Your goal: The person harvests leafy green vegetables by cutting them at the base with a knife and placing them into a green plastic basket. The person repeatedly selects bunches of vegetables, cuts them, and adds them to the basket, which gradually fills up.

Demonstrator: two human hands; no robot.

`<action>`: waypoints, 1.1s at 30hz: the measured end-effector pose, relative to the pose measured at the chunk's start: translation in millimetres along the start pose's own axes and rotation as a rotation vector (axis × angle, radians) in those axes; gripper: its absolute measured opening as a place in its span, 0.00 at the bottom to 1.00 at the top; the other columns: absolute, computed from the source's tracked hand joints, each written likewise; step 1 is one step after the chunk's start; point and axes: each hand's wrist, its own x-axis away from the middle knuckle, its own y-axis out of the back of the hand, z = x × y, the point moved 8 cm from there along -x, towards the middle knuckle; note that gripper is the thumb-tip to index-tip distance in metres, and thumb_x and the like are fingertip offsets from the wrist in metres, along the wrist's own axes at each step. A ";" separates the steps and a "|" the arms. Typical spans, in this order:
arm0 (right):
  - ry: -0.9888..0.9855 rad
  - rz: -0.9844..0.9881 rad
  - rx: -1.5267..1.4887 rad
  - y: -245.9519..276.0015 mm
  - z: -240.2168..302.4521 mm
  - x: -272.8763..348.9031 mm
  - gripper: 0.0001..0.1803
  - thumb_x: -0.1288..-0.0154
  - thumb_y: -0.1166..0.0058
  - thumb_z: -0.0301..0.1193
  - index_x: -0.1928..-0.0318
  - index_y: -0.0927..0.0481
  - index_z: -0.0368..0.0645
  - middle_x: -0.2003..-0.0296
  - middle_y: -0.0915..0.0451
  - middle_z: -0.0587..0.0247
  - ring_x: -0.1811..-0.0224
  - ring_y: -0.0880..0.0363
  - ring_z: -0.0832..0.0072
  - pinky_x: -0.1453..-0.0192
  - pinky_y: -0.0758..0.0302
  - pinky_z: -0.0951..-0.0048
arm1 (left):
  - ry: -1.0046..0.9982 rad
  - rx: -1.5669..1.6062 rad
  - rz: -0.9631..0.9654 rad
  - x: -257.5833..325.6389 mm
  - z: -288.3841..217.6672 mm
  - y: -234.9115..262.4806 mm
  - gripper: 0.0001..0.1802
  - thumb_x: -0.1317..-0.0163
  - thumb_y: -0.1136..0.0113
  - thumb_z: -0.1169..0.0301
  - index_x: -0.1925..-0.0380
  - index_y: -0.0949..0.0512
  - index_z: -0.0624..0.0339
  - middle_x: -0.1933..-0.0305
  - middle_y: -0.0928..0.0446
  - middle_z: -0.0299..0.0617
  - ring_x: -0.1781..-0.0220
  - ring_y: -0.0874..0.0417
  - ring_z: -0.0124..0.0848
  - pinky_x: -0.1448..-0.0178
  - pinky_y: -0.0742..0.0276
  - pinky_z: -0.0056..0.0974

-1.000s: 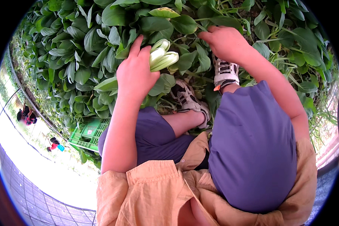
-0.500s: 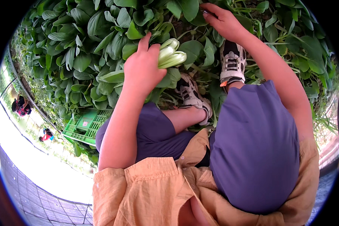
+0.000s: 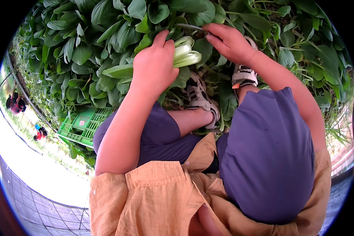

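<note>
My left hand [image 3: 155,65] is closed around cut bok choy [image 3: 187,57]. Its pale, thick stem ends point right, and leaves stick out on the hand's left side. The left index finger reaches forward into the growing plants [image 3: 126,35]. Across from it, my right hand [image 3: 233,45] grips a knife with a thin, slightly curved metal blade [image 3: 189,26]. The blade points left, in among the stems just beyond the bunch. Leaves hide its tip, and my fingers cover most of the handle.
A green plastic crate [image 3: 86,125] sits at the left beside my knee. My shoes [image 3: 200,94] stand among the plants. Dark hoses or pipes [image 3: 27,98] run along the left edge of the bed. Two people [image 3: 16,103] are farther off at the left.
My right hand has come nearer and slightly left, bringing the knife blade into sight near my left fingers. My left hand, still holding the bok choy, has shifted slightly right and forward.
</note>
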 end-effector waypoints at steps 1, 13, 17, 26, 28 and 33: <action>-0.166 -0.032 0.047 -1.8 -22.1 -8.7 0.16 0.32 0.49 0.32 0.47 0.25 0.39 0.61 0.20 0.45 0.58 0.21 0.48 0.56 0.25 0.56 | 0.013 -0.001 0.013 -1.0 1.8 -0.8 0.26 0.63 0.31 0.73 0.58 0.23 0.64 0.37 0.28 0.47 0.62 0.15 0.42 0.60 0.18 0.41; -0.350 0.076 0.104 -30.6 -91.7 -21.7 0.18 0.34 0.55 0.38 0.51 0.23 0.40 0.56 0.19 0.42 0.52 0.21 0.45 0.46 0.26 0.51 | 0.087 0.085 0.019 6.1 23.0 -6.7 0.27 0.60 0.34 0.72 0.53 0.22 0.62 0.37 0.27 0.41 0.56 0.16 0.43 0.53 0.19 0.43; -0.345 0.126 0.063 -32.7 -81.9 -29.1 0.20 0.33 0.55 0.37 0.47 0.24 0.39 0.53 0.20 0.42 0.49 0.22 0.47 0.44 0.26 0.54 | 0.119 0.098 0.048 9.9 27.5 -6.0 0.29 0.59 0.35 0.71 0.50 0.22 0.61 0.36 0.27 0.40 0.56 0.16 0.43 0.52 0.19 0.43; 0.061 0.490 0.631 -60.4 -60.9 -45.2 0.13 0.34 0.56 0.30 0.60 0.22 0.33 0.59 0.20 0.43 0.56 0.22 0.46 0.52 0.24 0.52 | 0.110 0.091 0.029 11.7 30.9 -7.9 0.31 0.59 0.35 0.71 0.49 0.23 0.62 0.34 0.28 0.38 0.55 0.16 0.43 0.51 0.19 0.43; -0.010 0.551 0.661 -60.7 -59.2 -47.8 0.12 0.38 0.54 0.28 0.62 0.19 0.34 0.58 0.19 0.44 0.55 0.19 0.48 0.51 0.22 0.53 | 0.147 0.100 0.104 9.2 32.1 -12.2 0.34 0.59 0.33 0.68 0.46 0.23 0.59 0.32 0.31 0.35 0.49 0.18 0.41 0.47 0.20 0.44; -0.252 0.644 0.607 -60.8 -44.0 -55.0 0.13 0.41 0.54 0.26 0.63 0.16 0.35 0.55 0.17 0.45 0.53 0.18 0.49 0.51 0.20 0.55 | 0.156 0.088 0.138 11.1 28.5 -11.3 0.35 0.59 0.32 0.67 0.44 0.24 0.60 0.31 0.32 0.35 0.46 0.19 0.41 0.45 0.21 0.44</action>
